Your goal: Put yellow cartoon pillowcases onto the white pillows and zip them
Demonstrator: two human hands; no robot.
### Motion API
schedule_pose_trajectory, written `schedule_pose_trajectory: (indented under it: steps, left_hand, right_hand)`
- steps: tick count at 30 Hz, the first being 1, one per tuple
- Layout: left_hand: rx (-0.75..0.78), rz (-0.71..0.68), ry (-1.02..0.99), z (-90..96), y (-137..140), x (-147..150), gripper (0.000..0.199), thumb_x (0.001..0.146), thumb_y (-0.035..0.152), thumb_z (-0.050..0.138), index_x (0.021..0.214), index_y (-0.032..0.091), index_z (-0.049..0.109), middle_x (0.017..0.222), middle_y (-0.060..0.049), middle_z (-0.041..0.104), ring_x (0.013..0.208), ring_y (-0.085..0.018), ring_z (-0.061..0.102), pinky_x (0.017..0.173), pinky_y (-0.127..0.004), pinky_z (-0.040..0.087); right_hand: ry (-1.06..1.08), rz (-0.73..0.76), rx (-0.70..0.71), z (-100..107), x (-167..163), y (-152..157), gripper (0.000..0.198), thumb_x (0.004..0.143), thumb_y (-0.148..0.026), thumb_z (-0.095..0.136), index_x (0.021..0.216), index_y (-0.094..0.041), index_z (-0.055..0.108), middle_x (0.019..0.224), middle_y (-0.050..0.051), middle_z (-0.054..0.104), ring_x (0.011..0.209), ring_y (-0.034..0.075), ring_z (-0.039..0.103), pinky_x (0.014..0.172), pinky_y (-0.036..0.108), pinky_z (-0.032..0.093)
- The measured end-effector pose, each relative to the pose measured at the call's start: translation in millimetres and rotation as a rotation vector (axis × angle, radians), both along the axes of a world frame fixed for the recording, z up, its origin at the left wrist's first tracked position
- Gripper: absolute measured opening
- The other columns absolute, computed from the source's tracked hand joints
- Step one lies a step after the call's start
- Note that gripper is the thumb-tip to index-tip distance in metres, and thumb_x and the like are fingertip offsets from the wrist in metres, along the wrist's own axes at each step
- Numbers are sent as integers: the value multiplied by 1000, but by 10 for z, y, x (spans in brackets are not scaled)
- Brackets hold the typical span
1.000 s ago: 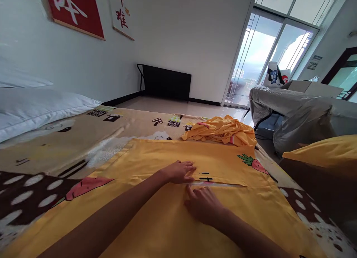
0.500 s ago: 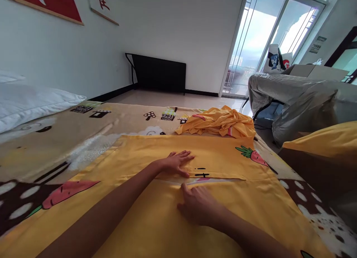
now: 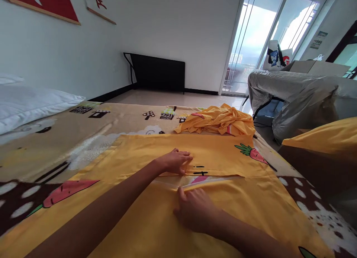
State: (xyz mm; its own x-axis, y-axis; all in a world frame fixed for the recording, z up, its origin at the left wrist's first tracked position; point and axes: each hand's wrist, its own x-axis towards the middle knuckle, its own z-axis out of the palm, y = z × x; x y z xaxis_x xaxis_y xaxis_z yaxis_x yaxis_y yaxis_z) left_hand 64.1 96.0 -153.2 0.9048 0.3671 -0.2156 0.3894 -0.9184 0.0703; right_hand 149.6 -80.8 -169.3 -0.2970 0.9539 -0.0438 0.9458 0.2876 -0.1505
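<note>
A yellow duvet cover (image 3: 134, 220) with printed carrots lies spread over the bed. Across it runs a gap edged with a whitish strip, and a bit of pink shows inside. My left hand (image 3: 175, 161) rests on the fabric just beyond this gap, its fingers stretched over the cloth and its thumb by the far edge. On the near side, my right hand (image 3: 196, 209) is closed, with thumb and index finger pinching the near edge of the gap. Its other fingers are curled, and their tips are hidden.
A crumpled yellow cloth (image 3: 220, 118) lies at the bed's far edge. A white pillow (image 3: 36, 101) is at left on the patterned blanket (image 3: 125, 116). More yellow fabric (image 3: 326, 135) hangs at right, before furniture wrapped in plastic (image 3: 301, 85). A black panel (image 3: 157, 72) leans by the wall.
My right hand has drawn the near edge slightly toward me, and the gap is wider with more pink showing. My left hand's spread fingers have come closer together.
</note>
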Motion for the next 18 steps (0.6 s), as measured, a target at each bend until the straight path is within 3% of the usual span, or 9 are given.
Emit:
schedule_pose_trajectory:
  steps: [10, 18]
  left_hand:
    - [-28, 172, -96, -137, 311, -2, 61, 72, 39, 55, 131, 24, 47, 141, -7, 44, 126, -23, 44, 104, -39, 31]
    - [20, 408, -208, -264, 569, -14, 58, 75, 54, 47, 124, 23, 54, 142, -8, 43, 127, -27, 42, 102, -43, 32]
  right_hand:
    - [-40, 51, -40, 102, -80, -62, 30, 84, -34, 46, 97, -9, 56, 74, 13, 67, 63, 26, 66, 48, 31, 44]
    - [-90, 237, -6, 155, -167, -174, 28, 88, -33, 43, 83, -13, 62, 76, 8, 63, 56, 24, 63, 42, 32, 44]
